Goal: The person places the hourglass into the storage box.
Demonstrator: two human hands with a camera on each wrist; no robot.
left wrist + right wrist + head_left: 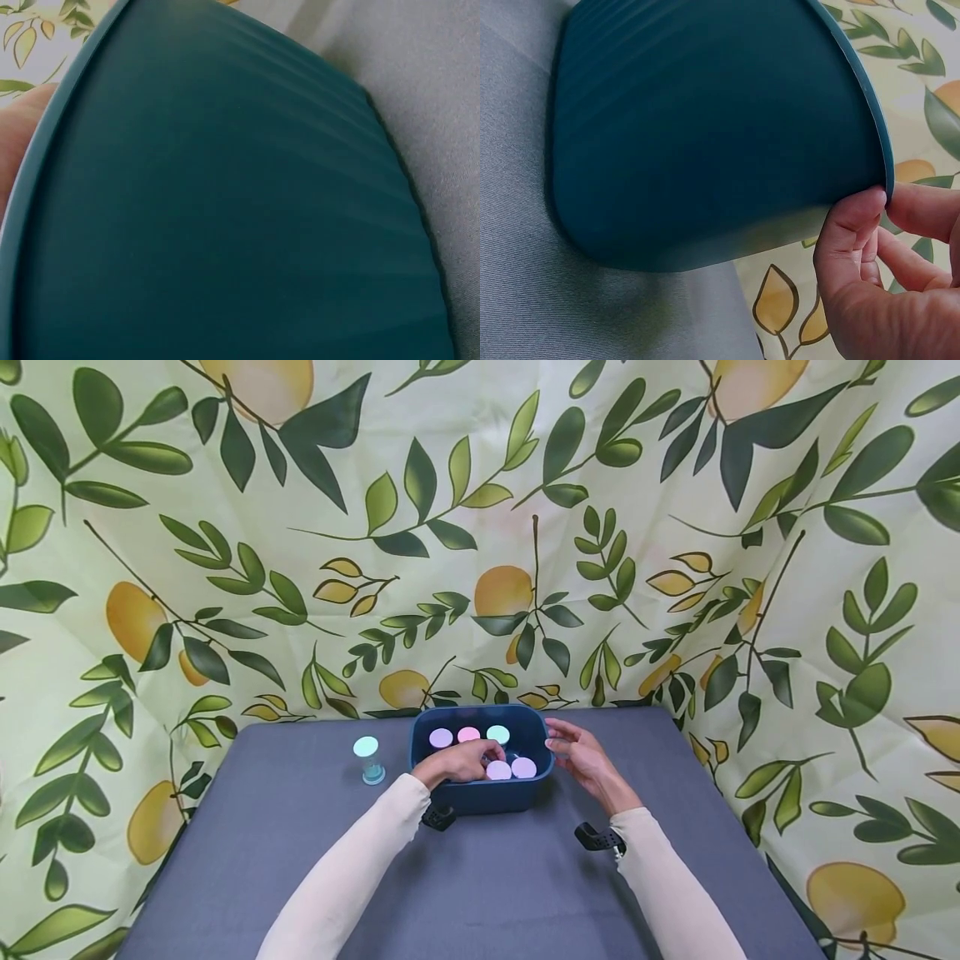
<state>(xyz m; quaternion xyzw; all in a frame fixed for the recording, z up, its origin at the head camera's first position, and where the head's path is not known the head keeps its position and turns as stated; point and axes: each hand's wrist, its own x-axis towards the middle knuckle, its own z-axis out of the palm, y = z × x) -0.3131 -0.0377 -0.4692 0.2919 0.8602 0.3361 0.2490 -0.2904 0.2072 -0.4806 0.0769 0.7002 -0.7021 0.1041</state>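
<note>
A dark blue plastic bin (pixel 480 797) stands on the table, with several sand timers upright inside. Their round ends show lilac (pixel 441 739), pink (pixel 468 734), mint (pixel 498 735) and pale pinkish (pixel 523 767). My left hand (pixel 465 760) reaches over the front rim into the bin, fingers bent down beside a pale timer end (pixel 498 770). Its fingertips are hidden, so I cannot tell whether they grip a timer. At the bin's right end, my right hand (pixel 900 262) pinches the rim between thumb and finger. The left wrist view shows mostly the bin's outer wall (pixel 225 187).
One teal sand timer (pixel 369 762) stands on the grey table (pixel 315 827), left of the bin. Behind the table hangs a leaf-and-fruit patterned cloth (pixel 420 610), which also runs down both sides. Black straps (pixel 598 837) sit at both wrists.
</note>
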